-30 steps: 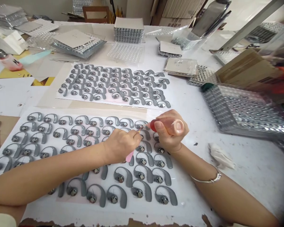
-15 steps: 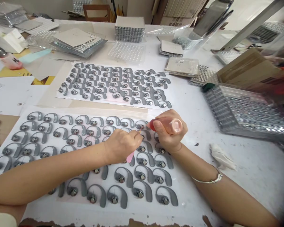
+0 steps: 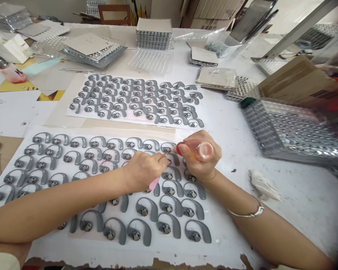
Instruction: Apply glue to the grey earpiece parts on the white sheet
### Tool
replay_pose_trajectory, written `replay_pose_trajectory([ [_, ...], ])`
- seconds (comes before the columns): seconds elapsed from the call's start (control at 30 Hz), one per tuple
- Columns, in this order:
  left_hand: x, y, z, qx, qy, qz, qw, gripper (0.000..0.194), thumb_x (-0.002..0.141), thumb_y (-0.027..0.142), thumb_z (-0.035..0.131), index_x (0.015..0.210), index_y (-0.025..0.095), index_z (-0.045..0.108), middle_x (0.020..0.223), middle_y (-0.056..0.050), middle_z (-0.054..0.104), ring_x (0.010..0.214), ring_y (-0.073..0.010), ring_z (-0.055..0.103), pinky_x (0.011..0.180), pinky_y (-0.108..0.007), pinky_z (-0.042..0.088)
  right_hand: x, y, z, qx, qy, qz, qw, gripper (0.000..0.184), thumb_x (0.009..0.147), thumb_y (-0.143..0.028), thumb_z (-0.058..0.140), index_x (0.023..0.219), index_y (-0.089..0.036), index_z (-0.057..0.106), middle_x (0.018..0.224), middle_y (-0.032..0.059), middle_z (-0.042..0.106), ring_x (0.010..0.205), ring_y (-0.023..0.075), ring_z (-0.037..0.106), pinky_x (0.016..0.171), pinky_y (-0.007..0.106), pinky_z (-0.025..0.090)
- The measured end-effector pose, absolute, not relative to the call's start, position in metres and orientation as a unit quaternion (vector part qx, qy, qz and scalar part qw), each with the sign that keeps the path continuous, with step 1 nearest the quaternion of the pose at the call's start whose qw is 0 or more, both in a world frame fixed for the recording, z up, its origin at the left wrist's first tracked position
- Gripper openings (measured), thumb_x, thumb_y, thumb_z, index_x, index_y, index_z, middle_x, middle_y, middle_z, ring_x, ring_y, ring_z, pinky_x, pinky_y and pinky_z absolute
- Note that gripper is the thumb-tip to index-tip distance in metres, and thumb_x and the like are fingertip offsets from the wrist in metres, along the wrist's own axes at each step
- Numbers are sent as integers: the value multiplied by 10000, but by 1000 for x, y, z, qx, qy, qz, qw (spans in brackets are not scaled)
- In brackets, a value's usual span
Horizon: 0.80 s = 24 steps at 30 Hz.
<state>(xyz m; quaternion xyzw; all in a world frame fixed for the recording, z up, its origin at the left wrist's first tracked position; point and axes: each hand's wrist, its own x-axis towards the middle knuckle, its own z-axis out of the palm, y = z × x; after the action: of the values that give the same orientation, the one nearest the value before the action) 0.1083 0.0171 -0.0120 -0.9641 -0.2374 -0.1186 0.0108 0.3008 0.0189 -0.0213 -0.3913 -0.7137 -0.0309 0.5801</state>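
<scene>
1. My left hand point(image 3: 142, 171) is closed, pinching a pink stick point(image 3: 154, 183) whose fine tip reaches the metal centre of a grey earhook piece point(image 3: 166, 149).
2. My right hand point(image 3: 198, 167) grips a translucent squeeze bottle point(image 3: 204, 150), its red nozzle point(image 3: 179, 149) just beside that piece.
3. Bracing both wrists would best steady the tip, I judge.
4. The pieces are matte, rubbery-looking curves with shiny metal discs, laid in rows on a white sheet point(image 3: 107, 129).

On the bench point(image 3: 298, 225): grey ear-hook earpieces point(image 3: 142, 208) at 12 and 6 o'clock, blister trays point(image 3: 287, 131) at 3, crumpled tissue point(image 3: 263, 184) at 4, pink bottle point(image 3: 8, 73) at 10.
</scene>
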Motion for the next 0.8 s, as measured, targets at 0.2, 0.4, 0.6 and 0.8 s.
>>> replay_pose_trajectory([
  [0.2, 107, 22, -10, -954, -269, -121, -56, 142, 810, 106, 488, 859, 134, 618, 776, -51, 682, 620, -194, 670, 436, -253, 461, 303, 18, -22, -409, -714, -22, 568, 146, 784, -220, 674, 661, -198, 598, 600, 4, 599, 554, 131, 531, 532, 304, 462],
  [0.4, 107, 29, 0, -912, -316, -149, -216, 198, 797, 107, 517, 931, 148, 657, 946, -46, 726, 817, -200, 700, 709, -302, 567, 301, 17, -17, -403, -719, -26, 565, 155, 781, -205, 672, 655, -200, 582, 585, 2, 593, 537, 127, 522, 511, 296, 453],
  [0.6, 107, 33, 9, -880, -336, -176, -286, 166, 788, 110, 547, 865, 152, 689, 870, -31, 736, 749, -178, 688, 678, -272, 529, 300, 16, -15, -389, -724, -8, 570, 139, 762, -147, 684, 668, -194, 593, 591, -6, 584, 542, 119, 513, 518, 287, 444],
  [0.8, 107, 40, 11, -861, -346, -178, -327, 162, 782, 100, 572, 852, 154, 708, 835, -29, 735, 728, -168, 672, 658, -250, 491, 303, 15, -21, -397, -704, 5, 589, 126, 767, -187, 674, 672, -191, 591, 590, 4, 597, 546, 132, 523, 525, 301, 445],
])
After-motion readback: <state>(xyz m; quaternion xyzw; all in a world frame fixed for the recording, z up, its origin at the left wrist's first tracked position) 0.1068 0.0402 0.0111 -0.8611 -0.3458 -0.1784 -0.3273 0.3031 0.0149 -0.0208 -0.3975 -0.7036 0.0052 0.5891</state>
